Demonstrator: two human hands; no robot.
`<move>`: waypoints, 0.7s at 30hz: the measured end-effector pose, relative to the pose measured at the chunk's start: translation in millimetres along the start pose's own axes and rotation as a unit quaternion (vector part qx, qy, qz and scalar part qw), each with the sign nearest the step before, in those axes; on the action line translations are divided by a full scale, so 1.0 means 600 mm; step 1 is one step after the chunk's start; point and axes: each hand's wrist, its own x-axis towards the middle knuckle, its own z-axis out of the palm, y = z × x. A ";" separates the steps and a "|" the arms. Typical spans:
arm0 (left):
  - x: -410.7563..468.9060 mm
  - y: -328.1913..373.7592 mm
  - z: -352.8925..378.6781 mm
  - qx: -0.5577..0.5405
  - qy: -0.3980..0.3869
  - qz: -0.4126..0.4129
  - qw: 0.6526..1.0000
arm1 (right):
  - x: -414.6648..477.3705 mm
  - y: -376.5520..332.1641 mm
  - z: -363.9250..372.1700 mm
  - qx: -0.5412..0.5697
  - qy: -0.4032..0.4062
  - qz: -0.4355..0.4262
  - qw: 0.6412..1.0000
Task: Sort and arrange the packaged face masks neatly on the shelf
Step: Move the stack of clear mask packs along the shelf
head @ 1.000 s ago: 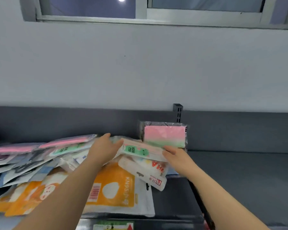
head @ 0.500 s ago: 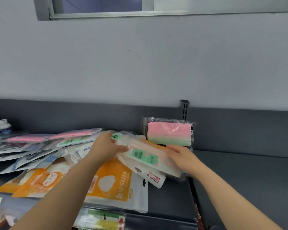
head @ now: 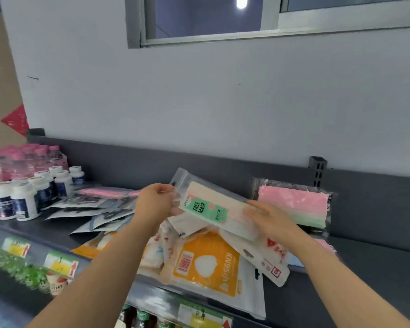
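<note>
We held a clear packet with a green FACE MASK label (head: 211, 207) lifted above the heap, tilted so its left end stood higher. Our left hand (head: 155, 204) pinched its upper left corner between thumb and fingers, and our right hand (head: 269, 217) lay along its lower right end with the fingers spread over the plastic, gripping it there. Below it, on the dark grey shelf (head: 365, 275), lay an orange KN95 packet (head: 208, 263) and, partly under our right wrist, a white packet with red print (head: 270, 263). More flat packets (head: 97, 209) fanned out to the left, overlapping one another. A pink-and-green packet (head: 294, 205) stood upright against the shelf's back wall, just behind our right hand. Farther left stood white bottles with dark labels (head: 21, 197), and behind them pink-capped bottles (head: 21, 159).
</note>
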 end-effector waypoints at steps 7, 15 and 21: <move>0.116 -0.034 -0.073 -0.079 -0.005 -0.052 0.996 | 0.079 -0.077 0.085 0.019 0.017 -0.015 1.000; 0.256 -0.067 -0.135 0.130 -0.036 0.013 0.991 | 0.159 -0.148 0.167 -0.083 -0.031 -0.032 0.996; 0.309 -0.086 -0.140 0.202 -0.146 -0.065 0.966 | 0.210 -0.159 0.215 -0.255 -0.027 0.037 0.966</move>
